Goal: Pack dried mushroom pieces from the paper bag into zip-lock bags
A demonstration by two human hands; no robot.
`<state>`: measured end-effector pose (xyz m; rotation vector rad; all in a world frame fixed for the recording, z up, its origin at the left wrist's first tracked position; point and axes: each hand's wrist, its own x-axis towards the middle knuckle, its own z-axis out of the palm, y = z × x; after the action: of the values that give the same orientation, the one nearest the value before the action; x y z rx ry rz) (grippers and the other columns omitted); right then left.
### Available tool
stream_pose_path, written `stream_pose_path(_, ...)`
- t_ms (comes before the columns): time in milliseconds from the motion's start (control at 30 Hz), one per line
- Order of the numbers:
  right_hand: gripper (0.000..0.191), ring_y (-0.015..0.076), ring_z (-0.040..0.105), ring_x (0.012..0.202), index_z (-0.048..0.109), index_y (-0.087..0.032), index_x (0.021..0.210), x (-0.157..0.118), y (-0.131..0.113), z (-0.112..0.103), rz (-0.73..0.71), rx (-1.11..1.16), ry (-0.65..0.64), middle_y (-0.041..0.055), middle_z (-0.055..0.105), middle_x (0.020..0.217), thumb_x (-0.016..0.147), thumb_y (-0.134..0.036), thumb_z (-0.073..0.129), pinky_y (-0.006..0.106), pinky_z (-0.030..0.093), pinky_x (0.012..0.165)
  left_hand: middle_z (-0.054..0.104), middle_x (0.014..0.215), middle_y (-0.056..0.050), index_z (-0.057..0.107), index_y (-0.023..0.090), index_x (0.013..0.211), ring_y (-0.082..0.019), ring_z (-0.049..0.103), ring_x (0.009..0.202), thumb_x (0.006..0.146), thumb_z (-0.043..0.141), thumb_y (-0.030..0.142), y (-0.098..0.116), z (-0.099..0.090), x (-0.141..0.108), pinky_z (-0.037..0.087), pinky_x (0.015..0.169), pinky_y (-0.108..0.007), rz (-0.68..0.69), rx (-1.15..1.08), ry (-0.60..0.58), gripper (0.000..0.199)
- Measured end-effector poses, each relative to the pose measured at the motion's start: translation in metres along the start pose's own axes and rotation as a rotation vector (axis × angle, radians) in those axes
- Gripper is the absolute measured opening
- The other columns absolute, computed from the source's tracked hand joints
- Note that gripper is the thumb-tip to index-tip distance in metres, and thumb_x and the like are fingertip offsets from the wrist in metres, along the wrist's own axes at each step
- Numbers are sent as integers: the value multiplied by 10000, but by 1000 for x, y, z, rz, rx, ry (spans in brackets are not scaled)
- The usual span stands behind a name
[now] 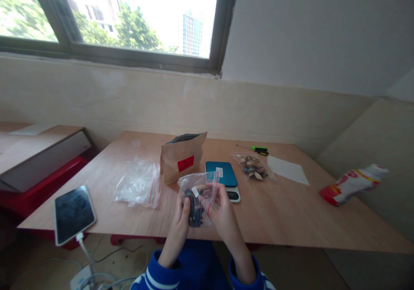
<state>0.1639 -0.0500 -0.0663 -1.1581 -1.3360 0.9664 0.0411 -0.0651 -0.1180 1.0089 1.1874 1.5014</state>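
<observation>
My left hand (181, 215) is closed around a clear zip bag (198, 179) at the table's front edge. Inside the bag are black things (195, 211) with a small white label on them; their kind cannot be made out. My right hand (224, 207) grips the bag's side with the red zip strip, its fingertips partly hidden by the plastic. Just behind the bag lies a kitchen scale (229, 175) with a blue top and a small display. A brown paper pouch (171, 165) with a red label stands with its top open, behind my left hand.
Several clear zip bags (137, 184) lie left of the pouch. A phone (74, 212) with a cable rests at the left front edge. Right of the scale are a filled zip bag (254, 167), a screwdriver (258, 149) and white paper (287, 170). A bottle (351, 185) stands far right.
</observation>
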Motion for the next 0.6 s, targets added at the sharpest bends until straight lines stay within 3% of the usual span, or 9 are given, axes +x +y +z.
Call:
stream_pose_path(100, 396, 197, 673, 896, 523, -213, 1054, 7, -4, 4, -3, 27, 14, 68, 676, 1016, 719, -322, 703, 319, 563, 760, 692, 1035, -85, 612, 205, 1077, -232, 636, 1012, 817, 502, 609, 0, -1, 2, 543, 758, -298, -25, 2, 19, 493)
stream_pose_path(300, 226, 192, 683, 765, 619, -201, 946, 16, -19, 9, 33, -49, -124, 50, 707, 903, 751, -311, 643, 279, 561, 603, 645, 1219, -98, 609, 180, 1145, -247, 581, 1153, 799, 541, 606, -5, -3, 5, 466, 978, -384, -120, -124, 60, 553)
stream_pose_path(433, 185, 174, 664, 676, 613, -177, 867, 22, -29, 9, 52, -85, -166, 45, 699, 791, 731, -297, 649, 272, 542, 593, 704, 1104, -94, 671, 175, 1051, -274, 591, 1145, 761, 601, 582, -10, -4, 12, 464, 987, -420, -165, -267, 132, 505)
stream_pose_path(533, 177, 157, 630, 629, 589, -171, 823, 26, -36, 8, 32, -155, -110, 36, 669, 729, 733, -314, 643, 270, 519, 594, 730, 1036, -82, 692, 188, 1027, -275, 603, 1133, 744, 626, 554, -13, -4, 20, 445, 1010, -431, -202, -340, 220, 468)
stream_pose_path(600, 175, 147, 602, 602, 569, -175, 792, 29, -41, 7, 5, -210, -79, 22, 641, 693, 736, -327, 637, 259, 496, 564, 737, 1008, -96, 700, 171, 1023, -287, 614, 1116, 735, 634, 549, -14, -4, 23, 427, 1022, -456, -212, -388, 216, 479)
